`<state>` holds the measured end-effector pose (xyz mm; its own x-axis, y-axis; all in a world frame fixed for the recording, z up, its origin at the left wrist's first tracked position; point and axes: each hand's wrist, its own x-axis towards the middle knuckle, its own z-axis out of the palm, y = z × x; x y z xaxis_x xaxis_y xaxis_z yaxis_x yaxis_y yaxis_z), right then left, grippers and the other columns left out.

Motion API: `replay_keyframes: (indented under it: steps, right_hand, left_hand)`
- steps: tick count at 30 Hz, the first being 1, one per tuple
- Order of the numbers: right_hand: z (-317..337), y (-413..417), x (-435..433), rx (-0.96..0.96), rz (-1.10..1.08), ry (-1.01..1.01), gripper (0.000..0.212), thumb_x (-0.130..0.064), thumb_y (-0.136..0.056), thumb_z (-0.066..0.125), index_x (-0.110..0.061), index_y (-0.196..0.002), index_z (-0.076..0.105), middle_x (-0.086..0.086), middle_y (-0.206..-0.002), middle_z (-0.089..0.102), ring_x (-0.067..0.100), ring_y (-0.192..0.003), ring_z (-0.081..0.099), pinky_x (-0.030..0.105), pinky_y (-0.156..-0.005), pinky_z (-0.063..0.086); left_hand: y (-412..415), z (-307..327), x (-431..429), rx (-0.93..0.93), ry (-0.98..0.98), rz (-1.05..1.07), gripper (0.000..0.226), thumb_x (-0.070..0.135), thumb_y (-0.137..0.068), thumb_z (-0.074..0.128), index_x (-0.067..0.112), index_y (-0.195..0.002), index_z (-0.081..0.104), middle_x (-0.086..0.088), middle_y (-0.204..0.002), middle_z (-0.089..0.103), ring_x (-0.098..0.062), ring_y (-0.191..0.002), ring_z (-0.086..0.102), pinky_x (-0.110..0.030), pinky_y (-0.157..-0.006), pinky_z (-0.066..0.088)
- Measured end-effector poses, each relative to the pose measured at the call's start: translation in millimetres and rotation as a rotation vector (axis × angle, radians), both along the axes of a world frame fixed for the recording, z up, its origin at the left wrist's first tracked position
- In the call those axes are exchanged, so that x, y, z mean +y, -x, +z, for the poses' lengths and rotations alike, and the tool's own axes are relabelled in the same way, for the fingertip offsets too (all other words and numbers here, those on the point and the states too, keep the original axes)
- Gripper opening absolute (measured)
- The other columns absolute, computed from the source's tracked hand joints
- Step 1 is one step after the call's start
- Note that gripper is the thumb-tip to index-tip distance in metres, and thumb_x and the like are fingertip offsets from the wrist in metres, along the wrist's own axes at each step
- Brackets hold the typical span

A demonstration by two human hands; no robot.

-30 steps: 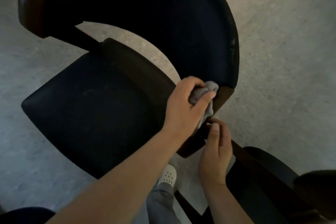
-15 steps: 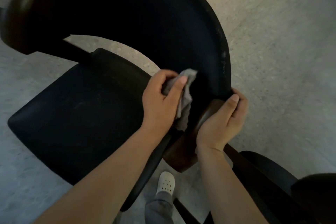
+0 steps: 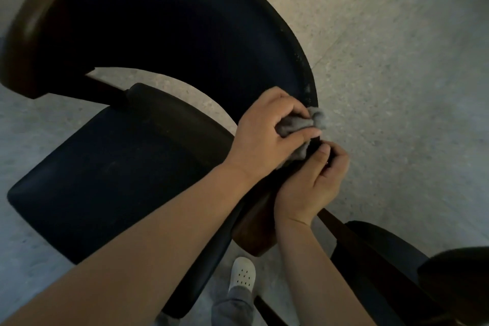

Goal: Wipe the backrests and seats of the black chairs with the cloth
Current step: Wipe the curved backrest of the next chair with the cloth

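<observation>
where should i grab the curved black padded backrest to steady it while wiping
Grip the curved black padded backrest at its near end, just above the brown wooden end piece, coming from the outer side. The rim is thin there, so fingers can curl over it, as the right hand does, clear of the left hand holding the bunched grey cloth.
</observation>
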<state>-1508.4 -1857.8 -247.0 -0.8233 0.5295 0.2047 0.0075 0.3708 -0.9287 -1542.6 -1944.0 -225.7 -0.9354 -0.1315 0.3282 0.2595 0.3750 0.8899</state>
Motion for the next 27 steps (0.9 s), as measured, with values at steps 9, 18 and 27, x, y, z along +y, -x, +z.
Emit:
replay_keyframes:
  steps: [9,18,27]
  right_hand:
    - [-0.7,-1.6,0.7,0.006,0.022,-0.041,0.016,-0.027,-0.101,0.037,-0.022,-0.099,0.052,-0.013,-0.085,0.050,0.001,-0.077,0.050,0.013,-0.071,0.039]
    - [-2.8,-0.4,0.2,0.002,0.015,-0.030,0.019,-0.023,-0.100,0.039,-0.015,-0.101,0.056,-0.006,-0.087,0.053,0.002,-0.078,0.051,0.011,-0.071,0.038]
    - [-1.2,-1.6,-0.8,0.001,0.009,-0.014,0.018,-0.016,-0.102,0.041,-0.010,-0.103,0.058,-0.002,-0.089,0.056,0.007,-0.079,0.054,0.014,-0.070,0.042]
  left_hand:
    - [2.6,-16.3,-24.8,-0.038,-0.078,0.362,0.012,0.031,-0.095,0.059,0.019,-0.096,0.056,-0.004,-0.097,0.055,0.000,-0.085,0.051,-0.008,-0.076,0.039]
    - [6.5,-54.4,18.1,-0.117,-0.116,0.493,0.031,0.036,-0.097,0.043,0.008,-0.094,0.058,-0.001,-0.093,0.050,-0.001,-0.079,0.042,-0.005,-0.072,0.035]
    - [-4.6,-74.4,-11.4,-0.375,-0.134,0.503,0.019,0.033,-0.101,0.048,0.019,-0.092,0.056,-0.001,-0.092,0.055,-0.011,-0.083,0.054,-0.029,-0.074,0.048]
